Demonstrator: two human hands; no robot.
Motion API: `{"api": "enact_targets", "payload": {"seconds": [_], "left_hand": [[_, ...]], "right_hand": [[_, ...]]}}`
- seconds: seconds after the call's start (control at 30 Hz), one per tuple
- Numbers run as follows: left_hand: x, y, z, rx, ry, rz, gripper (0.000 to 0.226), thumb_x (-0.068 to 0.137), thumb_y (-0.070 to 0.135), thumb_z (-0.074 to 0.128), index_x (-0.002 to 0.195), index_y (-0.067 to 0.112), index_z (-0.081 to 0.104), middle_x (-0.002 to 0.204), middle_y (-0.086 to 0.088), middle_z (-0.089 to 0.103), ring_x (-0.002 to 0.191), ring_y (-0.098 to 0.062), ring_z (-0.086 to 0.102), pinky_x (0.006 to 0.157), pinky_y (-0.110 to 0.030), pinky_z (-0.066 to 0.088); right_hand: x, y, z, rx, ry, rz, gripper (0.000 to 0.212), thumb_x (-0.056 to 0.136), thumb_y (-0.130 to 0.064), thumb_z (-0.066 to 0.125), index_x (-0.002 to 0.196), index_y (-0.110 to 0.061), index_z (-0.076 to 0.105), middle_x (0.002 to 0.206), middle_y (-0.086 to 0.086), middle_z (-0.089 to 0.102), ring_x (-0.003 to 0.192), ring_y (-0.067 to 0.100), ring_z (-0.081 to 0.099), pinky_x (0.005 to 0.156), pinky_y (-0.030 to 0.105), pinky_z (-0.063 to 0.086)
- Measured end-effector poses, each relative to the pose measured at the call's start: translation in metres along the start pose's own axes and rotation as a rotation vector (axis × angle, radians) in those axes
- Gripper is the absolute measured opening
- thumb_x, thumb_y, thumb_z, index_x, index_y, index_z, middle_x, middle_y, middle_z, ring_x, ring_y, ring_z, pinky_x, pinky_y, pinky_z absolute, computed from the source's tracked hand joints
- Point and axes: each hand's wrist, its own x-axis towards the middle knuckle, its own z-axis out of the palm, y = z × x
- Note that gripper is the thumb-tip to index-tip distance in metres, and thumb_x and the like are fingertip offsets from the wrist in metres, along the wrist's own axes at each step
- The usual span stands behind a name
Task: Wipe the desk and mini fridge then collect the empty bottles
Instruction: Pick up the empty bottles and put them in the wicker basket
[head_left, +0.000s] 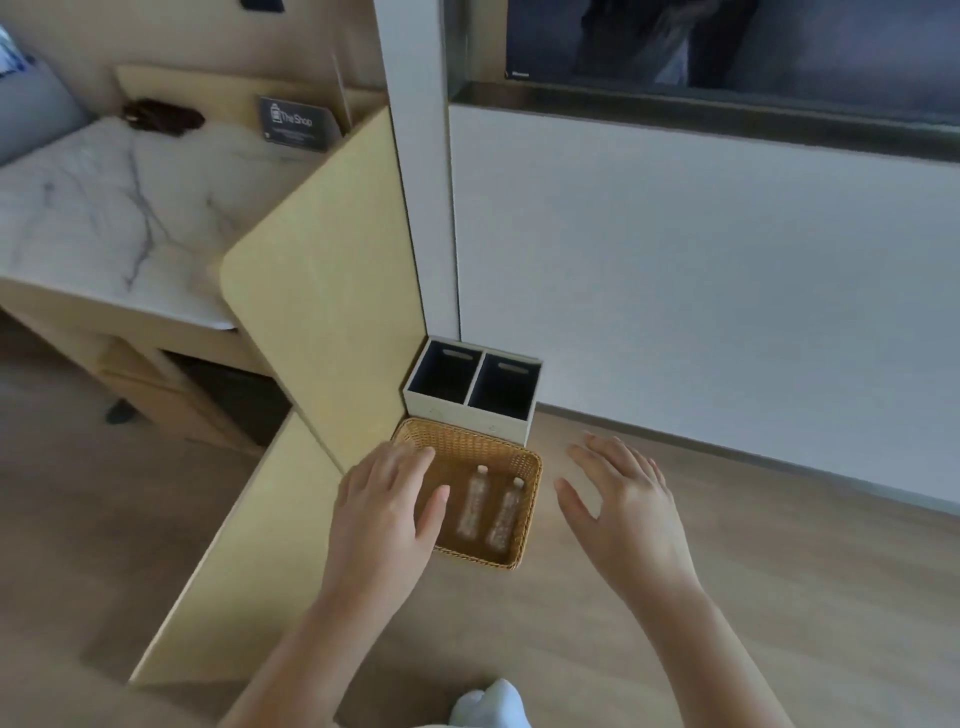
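A: Item 1, writing?
B: 1 dark card (295, 124) standing at the back of the counter (104, 218), white lettering "The Shop" beside a small icon. Smaller lines under it are too blurred to read. A tiny white mark on the screen (727, 41) at upper right, unreadable.

A: Item 2, bottles?
B: 2 bottles (488, 506), clear plastic, pale caps, lying side by side in the basket (467, 441), caps toward the wall. Any labels are too blurred to read.

A: Item 3, basket?
B: 1 woven basket, tan, rectangular, on the wood floor (779, 571), touching the front of a bin (470, 387). The bin is pale outside with 2 dark compartments, each with a handle slot.

A: Item 4, hands?
B: Left hand (384, 514): grip open, fingers spread, palm down over the basket's left rim, holding nothing. Right hand (623, 499): grip open, fingers spread, just right of the basket, over the floor, holding nothing.

A: Item 5, counter?
B: White marble pattern with grey veins, at upper left. 1 dark brown object (161, 115) lies at its back, kind unclear. A pale wood panel (322, 291) stands between the counter and the bin.

A: Item 6?
B: 1 white sock (488, 704), bottom edge.
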Motion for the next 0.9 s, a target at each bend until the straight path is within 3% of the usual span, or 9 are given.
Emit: {"api": "enact_targets", "payload": {"seconds": [0.2,0.3,0.47,0.63,0.73,0.83,0.9], "left_hand": [[-0.051,-0.041,-0.027,-0.011,0.036,-0.108,0.047,0.087,0.042,0.038,0.111,0.011,0.063,0.115,-0.010,0.064,0.110,-0.031,0.058,0.088,-0.046,0.048],[-0.093,-0.072,-0.042,-0.028,0.072,-0.180,0.041,0.085,0.039,0.045,0.110,0.011,0.064,0.114,-0.010,0.064,0.108,-0.032,0.059,0.087,-0.047,0.047],[-0.191,-0.130,-0.074,-0.030,0.124,-0.287,0.045,0.086,0.039,0.038,0.110,0.010,0.062,0.113,-0.011,0.064,0.108,-0.032,0.059,0.087,-0.044,0.047],[-0.297,-0.202,-0.095,-0.021,0.175,-0.504,0.048,0.086,0.039,0.039,0.113,0.006,0.061,0.115,-0.015,0.062,0.111,-0.036,0.055,0.090,-0.051,0.045],[-0.341,-0.228,-0.104,-0.053,0.224,-0.584,0.047,0.086,0.038,0.041,0.112,0.005,0.062,0.114,-0.016,0.063,0.110,-0.036,0.056,0.088,-0.052,0.047],[-0.365,-0.244,-0.111,-0.058,0.266,-0.637,0.046,0.085,0.037,0.042,0.111,0.005,0.063,0.113,-0.016,0.064,0.109,-0.037,0.056,0.088,-0.051,0.048],[-0.372,-0.259,-0.113,-0.064,0.289,-0.671,0.046,0.086,0.037,0.042,0.110,0.004,0.063,0.111,-0.016,0.064,0.108,-0.037,0.057,0.088,-0.050,0.047]], "right_hand": [[-0.024,-0.057,0.012,0.068,-0.079,-0.078,0.030,0.080,-0.027,0.060,0.104,-0.012,0.068,0.108,0.004,0.067,0.101,0.026,0.062,0.087,0.044,0.047],[-0.051,-0.093,0.023,0.086,-0.141,-0.098,0.034,0.081,-0.030,0.057,0.108,-0.013,0.067,0.113,0.005,0.066,0.106,0.027,0.060,0.090,0.047,0.047],[-0.113,-0.167,0.043,0.089,-0.254,-0.164,0.033,0.082,-0.023,0.066,0.113,-0.013,0.065,0.119,0.007,0.063,0.112,0.029,0.056,0.093,0.049,0.046],[-0.176,-0.245,0.065,0.095,-0.365,-0.298,0.033,0.080,-0.019,0.068,0.113,-0.014,0.064,0.119,0.005,0.063,0.114,0.030,0.056,0.096,0.049,0.041],[-0.195,-0.284,0.077,0.060,-0.417,-0.397,0.032,0.082,-0.022,0.065,0.113,-0.013,0.064,0.117,0.004,0.063,0.114,0.028,0.056,0.097,0.042,0.038],[-0.198,-0.319,0.089,0.051,-0.515,-0.455,0.037,0.089,-0.028,0.057,0.125,-0.019,0.055,0.130,-0.003,0.053,0.125,0.016,0.044,0.104,0.027,0.022],[-0.195,-0.339,0.102,0.032,-0.571,-0.506,0.040,0.092,-0.033,0.050,0.131,-0.023,0.048,0.137,-0.007,0.046,0.129,0.011,0.036,0.108,0.025,0.018]]}}
